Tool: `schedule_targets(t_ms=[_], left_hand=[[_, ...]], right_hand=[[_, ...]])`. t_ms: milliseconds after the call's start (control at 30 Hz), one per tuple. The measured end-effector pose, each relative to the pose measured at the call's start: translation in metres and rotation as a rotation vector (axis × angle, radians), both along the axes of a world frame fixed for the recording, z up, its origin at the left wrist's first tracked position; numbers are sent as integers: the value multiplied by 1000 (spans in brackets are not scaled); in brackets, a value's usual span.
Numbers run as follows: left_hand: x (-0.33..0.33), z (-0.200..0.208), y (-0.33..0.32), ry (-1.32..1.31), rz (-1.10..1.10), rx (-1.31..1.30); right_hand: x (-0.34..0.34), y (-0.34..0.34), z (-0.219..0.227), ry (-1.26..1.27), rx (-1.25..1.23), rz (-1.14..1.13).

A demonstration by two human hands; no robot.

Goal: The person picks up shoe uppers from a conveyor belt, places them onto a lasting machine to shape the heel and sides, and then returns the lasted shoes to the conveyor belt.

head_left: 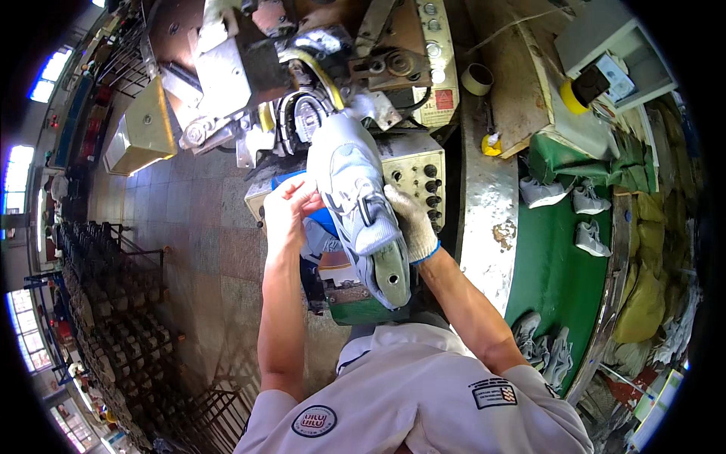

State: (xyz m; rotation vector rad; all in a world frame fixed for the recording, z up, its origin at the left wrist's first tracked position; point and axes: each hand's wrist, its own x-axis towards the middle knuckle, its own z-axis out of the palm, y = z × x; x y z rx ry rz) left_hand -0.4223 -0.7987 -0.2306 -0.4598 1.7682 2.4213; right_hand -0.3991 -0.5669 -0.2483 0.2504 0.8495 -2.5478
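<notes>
A white-grey sneaker upper point(344, 159) is stretched over a green shoe last point(391, 274), its toe pointing away from me at the machine. The last's heel end, with a round hole, faces my body. My right hand point(412, 219), in a knitted glove with a blue cuff edge, grips the shoe's right side. My bare left hand point(290, 203) is at the shoe's left side, thumb and fingers drawn together in a pinch. Whatever lies between those fingertips is too small to make out. Just beyond the toe are the machine's clamps and curved yellow-edged parts point(306, 94).
A control panel with black knobs point(431, 185) sits close behind my right hand. To the right, a green conveyor point(556, 261) carries several sneakers beside a metal ledge point(488, 197). Dark racks point(113, 295) stand at left. A tape roll point(477, 79) lies beyond the ledge.
</notes>
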Motion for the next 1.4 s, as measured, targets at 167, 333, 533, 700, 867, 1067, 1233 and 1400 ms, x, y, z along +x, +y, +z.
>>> schedule_targets(t_ms=[167,333,533,700,867,1067,1233,1400], left_hand=[[-11,-2,-21,0,224,6],[-24,-9,-26,68,338,84],[-17,-49,4,-12,191,112],[-10,-60,8,-14,99,357],[-14,-55,-4,-52,-1,348],[-18,-81,2,-108,77,120],[-21,-81,2,-133,112,118],[-18,-95,5,0,87,66]], right_hand=[[-27,-33,-3,-31,-7,30],[-53,-54,7,-41,52,-22],[-80,-68,-19,68,243,-85],[-70,-82,-20,113,400,-161],[-68,-91,-39,77,343,-207],[-73,-82,-40,22,249,-198],[-73,-87,-51,15,261,-208],[-76,-83,-60,62,400,-200]])
